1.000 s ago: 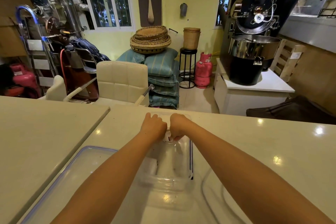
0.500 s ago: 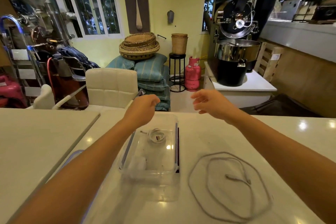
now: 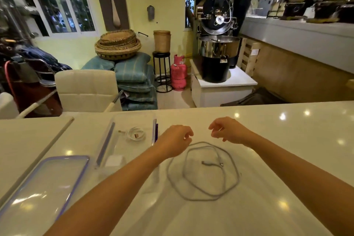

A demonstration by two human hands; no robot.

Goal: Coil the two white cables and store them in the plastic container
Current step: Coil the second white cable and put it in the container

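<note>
On a glossy white countertop (image 3: 287, 140), a clear plastic lid with a purple rim (image 3: 47, 184) lies at far left. Beside it, the clear rectangular plastic container (image 3: 105, 144) holds a small coiled white cable (image 3: 136, 133) and a white charger block (image 3: 114, 161). Just right of it, the left hand (image 3: 175, 141) and right hand (image 3: 228, 130) hover, fingers loosely curled and holding nothing, over the far edge of a second white cable (image 3: 203, 172) lying in wide, loose loops.

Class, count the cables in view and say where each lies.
2. A coiled cable lies inside the plastic container; a loosely looped cable lies on the counter to its right.
</note>
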